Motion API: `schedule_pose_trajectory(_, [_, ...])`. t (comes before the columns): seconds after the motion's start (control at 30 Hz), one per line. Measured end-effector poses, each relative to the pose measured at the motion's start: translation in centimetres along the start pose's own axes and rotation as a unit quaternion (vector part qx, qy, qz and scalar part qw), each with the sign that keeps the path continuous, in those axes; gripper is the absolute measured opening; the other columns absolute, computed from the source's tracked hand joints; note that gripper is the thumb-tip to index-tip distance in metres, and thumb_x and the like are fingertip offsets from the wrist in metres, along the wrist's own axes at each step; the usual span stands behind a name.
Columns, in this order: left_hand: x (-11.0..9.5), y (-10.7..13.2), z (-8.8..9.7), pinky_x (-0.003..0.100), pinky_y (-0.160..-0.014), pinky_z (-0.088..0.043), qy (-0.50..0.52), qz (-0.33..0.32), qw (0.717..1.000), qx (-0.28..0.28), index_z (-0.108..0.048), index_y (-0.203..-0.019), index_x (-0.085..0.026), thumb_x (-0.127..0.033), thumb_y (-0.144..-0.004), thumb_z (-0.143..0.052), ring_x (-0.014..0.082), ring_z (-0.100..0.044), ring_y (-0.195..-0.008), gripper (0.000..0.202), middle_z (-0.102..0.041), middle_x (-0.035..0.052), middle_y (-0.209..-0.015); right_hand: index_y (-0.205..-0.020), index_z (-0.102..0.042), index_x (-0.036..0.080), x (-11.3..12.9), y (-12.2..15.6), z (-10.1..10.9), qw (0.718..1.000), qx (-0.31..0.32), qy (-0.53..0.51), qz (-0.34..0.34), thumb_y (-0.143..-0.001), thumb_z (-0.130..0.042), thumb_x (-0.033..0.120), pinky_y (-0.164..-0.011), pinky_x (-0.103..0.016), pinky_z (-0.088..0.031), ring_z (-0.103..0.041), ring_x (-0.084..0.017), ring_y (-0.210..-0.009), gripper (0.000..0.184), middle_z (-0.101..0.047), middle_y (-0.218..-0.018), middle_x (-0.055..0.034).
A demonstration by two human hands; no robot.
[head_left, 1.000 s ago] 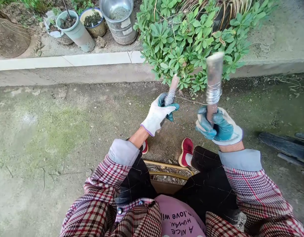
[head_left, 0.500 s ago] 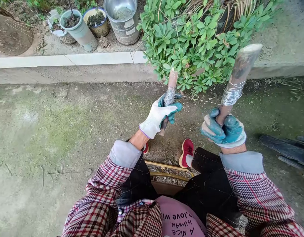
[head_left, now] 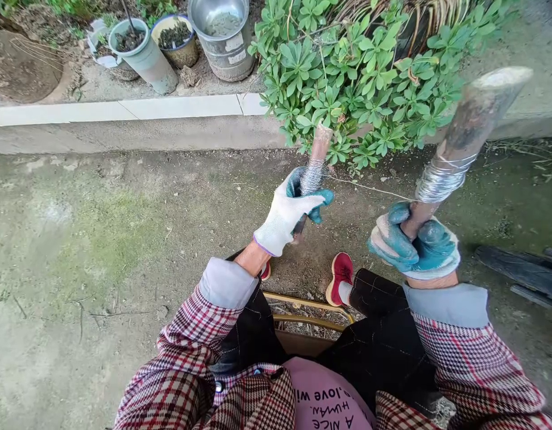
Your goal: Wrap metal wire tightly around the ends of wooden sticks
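Gripping a wire-wound stick [head_left: 312, 167] at frame centre, my left hand [head_left: 287, 215] is closed tight; my right hand [head_left: 414, 242] clenches a thicker stick [head_left: 463, 140] at right, thin wire [head_left: 369, 187] stretched between.

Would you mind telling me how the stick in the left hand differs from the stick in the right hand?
The stick in the left hand looks thinner and stands nearly upright; the stick in the right hand looks thicker and leans out to the right. The left hand grips right at its wire coil, whereas the right hand grips below its coil. Both are brownish sticks wrapped with silvery wire, and a thin wire strand runs between them.
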State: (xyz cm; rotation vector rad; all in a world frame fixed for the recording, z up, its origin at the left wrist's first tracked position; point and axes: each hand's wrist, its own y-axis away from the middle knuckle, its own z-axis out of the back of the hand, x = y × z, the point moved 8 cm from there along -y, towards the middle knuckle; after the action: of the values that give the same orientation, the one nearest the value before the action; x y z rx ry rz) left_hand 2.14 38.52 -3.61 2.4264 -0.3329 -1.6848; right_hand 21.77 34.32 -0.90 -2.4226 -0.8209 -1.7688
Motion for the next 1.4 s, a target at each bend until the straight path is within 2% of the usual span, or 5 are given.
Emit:
schedule_pose_trajectory(0.3, [-1.3, 3.5, -2.7, 0.022, -0.037, -0.037, 0.128, 0.077, 0.973, 0.178, -0.07, -0.12, -0.022, -0.055, -0.084, -0.08, 0.0046, -0.036, -0.042, 0.05, -0.055, -0.0052, -0.072, -0.083, -0.06, 0.032, 0.6, 0.7, 0.4, 0.999, 0.001, -0.038, 0.022, -0.064, -0.083, 0.079, -0.031, -0.026, -0.015, -0.019, -0.009, -0.025, 0.056, -0.03, -0.037, 0.0129])
schedule_pose_trajectory(0.53, [-1.4, 2.5, -0.9, 0.025, -0.042, -0.046, 0.081, 0.014, 0.992, 0.097, -0.068, -0.118, -0.024, -0.068, -0.094, -0.064, 0.009, -0.047, -0.047, 0.051, -0.06, -0.0026, -0.074, -0.094, -0.076, 0.033, 1.8, 1.0, -1.6, 0.993, 0.057, -0.075, 0.07, -0.082, -0.085, 0.058, -0.032, -0.027, -0.023, -0.031, -0.011, -0.03, 0.029, -0.041, -0.043, 0.0084])
schedule_pose_trajectory(0.7, [-2.0, 2.0, 0.7, 0.024, -0.051, -0.051, 0.039, -0.038, 0.998, 0.031, -0.064, -0.118, -0.024, -0.065, -0.096, -0.064, 0.0092, -0.053, -0.053, 0.046, -0.063, -0.0025, -0.077, -0.098, -0.08, 0.031, 4.1, 1.0, -0.7, 0.986, -0.114, 0.038, 0.116, -0.079, -0.092, 0.04, -0.032, -0.03, -0.031, -0.042, -0.012, -0.04, 0.025, -0.058, -0.061, 0.0015])
schedule_pose_trajectory(1.0, [-2.6, 3.0, -1.1, 0.023, -0.048, -0.05, 0.045, -0.041, 0.996, 0.068, -0.063, -0.104, -0.02, -0.067, -0.092, -0.068, 0.0099, -0.057, -0.051, 0.049, -0.065, -0.0022, -0.074, -0.085, -0.075, 0.031, 5.5, -0.1, -3.9, 0.981, -0.089, -0.071, 0.158, -0.081, -0.09, 0.037, -0.026, -0.024, -0.023, -0.024, -0.008, -0.034, 0.017, -0.042, -0.048, 0.0097])
schedule_pose_trajectory(1.4, [-3.2, 3.6, -1.0, 0.023, -0.051, -0.05, 0.002, -0.079, 0.996, 0.05, -0.065, -0.115, -0.019, -0.056, -0.089, -0.073, 0.0106, -0.061, -0.054, 0.046, -0.075, 0.0026, -0.085, -0.092, -0.08, 0.033, 5.7, -0.1, -3.2, 0.946, -0.227, -0.036, 0.227, -0.081, -0.089, 0.029, -0.039, -0.025, -0.045, -0.062, -0.012, -0.056, 0.014, -0.08, -0.096, 0.0012])
